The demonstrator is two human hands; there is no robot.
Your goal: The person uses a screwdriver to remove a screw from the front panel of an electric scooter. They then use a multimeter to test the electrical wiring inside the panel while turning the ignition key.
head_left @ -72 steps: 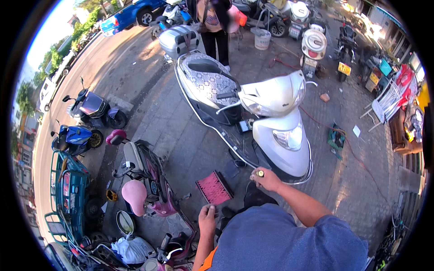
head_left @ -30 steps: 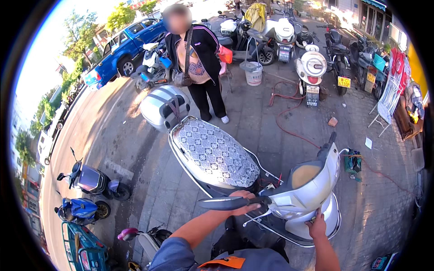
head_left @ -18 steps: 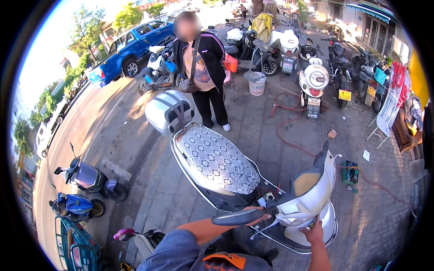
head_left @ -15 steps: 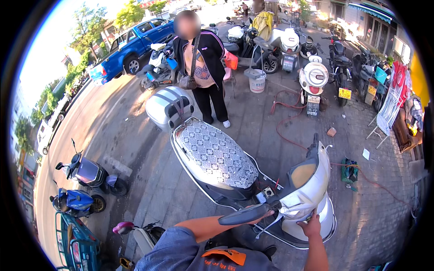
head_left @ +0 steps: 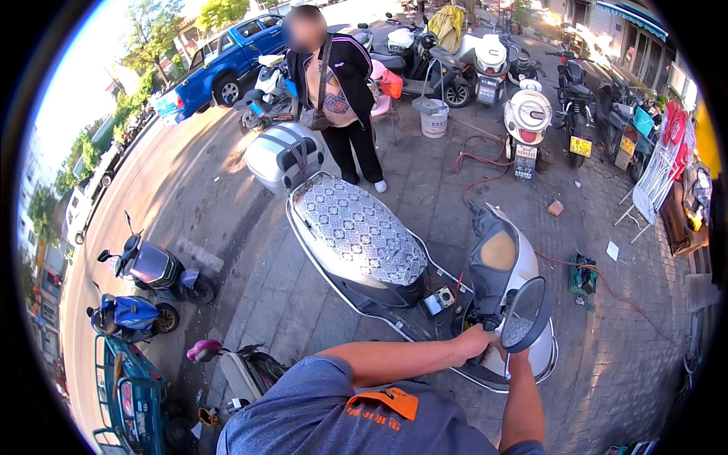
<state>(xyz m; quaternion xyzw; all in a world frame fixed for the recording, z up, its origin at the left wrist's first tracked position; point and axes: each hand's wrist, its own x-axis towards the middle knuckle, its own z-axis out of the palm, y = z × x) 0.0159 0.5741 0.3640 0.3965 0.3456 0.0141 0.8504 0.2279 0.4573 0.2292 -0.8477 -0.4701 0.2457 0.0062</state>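
A silver electric scooter (head_left: 523,254) stands in front of me, with a patterned grey-and-white seat cover (head_left: 360,231). My left hand (head_left: 475,341) is closed around the near end of its handlebar, beside the round mirror (head_left: 525,322). My right hand (head_left: 517,359) reaches up from below to the front panel, just under the mirror. The mirror hides most of its fingers, so what it holds cannot be made out. A small boxy part with wires (head_left: 440,300) lies on the footboard between the seat and the front.
A person (head_left: 334,91) stands beyond the scooter's silver rear box (head_left: 279,159). A red hose (head_left: 489,182) runs over the paving past a green tool basket (head_left: 582,274). Parked scooters (head_left: 527,120) line the back. A pink-gripped scooter (head_left: 235,371) is close on my left.
The scooter's handlebar has turned, swinging the mirror from the left to the right and upright. My left hand has gone right, from the mirror to the handlebar. My right hand has shifted slightly left.
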